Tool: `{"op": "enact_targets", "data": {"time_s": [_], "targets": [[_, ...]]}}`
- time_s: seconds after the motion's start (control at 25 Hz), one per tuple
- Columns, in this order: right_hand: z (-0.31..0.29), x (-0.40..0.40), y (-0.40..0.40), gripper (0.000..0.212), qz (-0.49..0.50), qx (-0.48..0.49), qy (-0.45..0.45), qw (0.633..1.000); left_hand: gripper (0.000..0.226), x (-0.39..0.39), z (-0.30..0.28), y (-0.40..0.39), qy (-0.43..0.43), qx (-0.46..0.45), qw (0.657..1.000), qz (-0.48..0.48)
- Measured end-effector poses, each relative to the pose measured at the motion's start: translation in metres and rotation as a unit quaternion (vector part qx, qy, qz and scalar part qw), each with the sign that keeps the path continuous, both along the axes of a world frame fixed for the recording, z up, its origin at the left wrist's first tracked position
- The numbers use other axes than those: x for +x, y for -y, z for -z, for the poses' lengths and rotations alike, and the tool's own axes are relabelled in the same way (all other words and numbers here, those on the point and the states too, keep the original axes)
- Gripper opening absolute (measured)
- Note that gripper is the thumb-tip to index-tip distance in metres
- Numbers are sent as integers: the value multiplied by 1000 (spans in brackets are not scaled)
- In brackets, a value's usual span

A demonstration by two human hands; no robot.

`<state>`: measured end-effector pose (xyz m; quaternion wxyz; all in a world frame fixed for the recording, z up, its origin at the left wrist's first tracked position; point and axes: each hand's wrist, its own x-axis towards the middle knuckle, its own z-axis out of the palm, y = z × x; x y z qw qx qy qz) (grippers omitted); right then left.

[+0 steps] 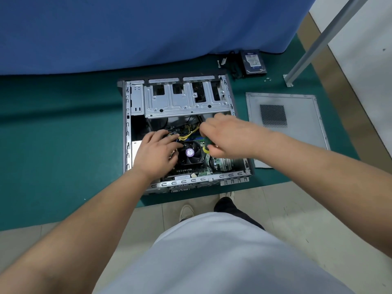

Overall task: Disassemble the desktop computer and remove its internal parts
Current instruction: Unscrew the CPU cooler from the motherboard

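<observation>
Carefully now: the open grey steel computer case (186, 132) lies on the green mat (63, 145). My right hand (229, 136) grips a green-and-yellow-handled screwdriver (206, 146) beside the black cooler fan (189, 152); my left hand (157, 152), fingers curled, rests by the yellow cables (188, 132). A slip could, I think, gouge the board or snag wires.

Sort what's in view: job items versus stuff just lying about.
Job: open computer case, CPU fan, screwdriver in right hand, left hand, removed hard drive, side panel.
Lying about: blue cloth, metal post.
</observation>
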<state>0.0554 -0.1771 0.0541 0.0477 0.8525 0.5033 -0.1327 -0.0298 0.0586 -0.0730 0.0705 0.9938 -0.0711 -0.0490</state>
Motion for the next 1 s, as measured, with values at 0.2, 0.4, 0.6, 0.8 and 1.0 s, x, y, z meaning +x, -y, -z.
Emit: {"op": "enact_targets", "data": {"time_s": [0.2,0.4,0.6,0.8,1.0], "targets": [[8,-8,0,62,159,-22,154,975,53,-25,-2,-18,7,5,997,-82],[6,7,17,35,39,14,-39,998,61,-40,3,-20,39,10,989,-141],[6,4,14,64,119,-27,117,986,59,-38,6,-22,54,0,987,-151],[5,8,8,35,-8,-3,17,1000,57,-38,8,-21,62,1,987,-151],[4,3,1,69,133,-37,85,987,57,-39,8,-20,65,3,986,-152]]}}
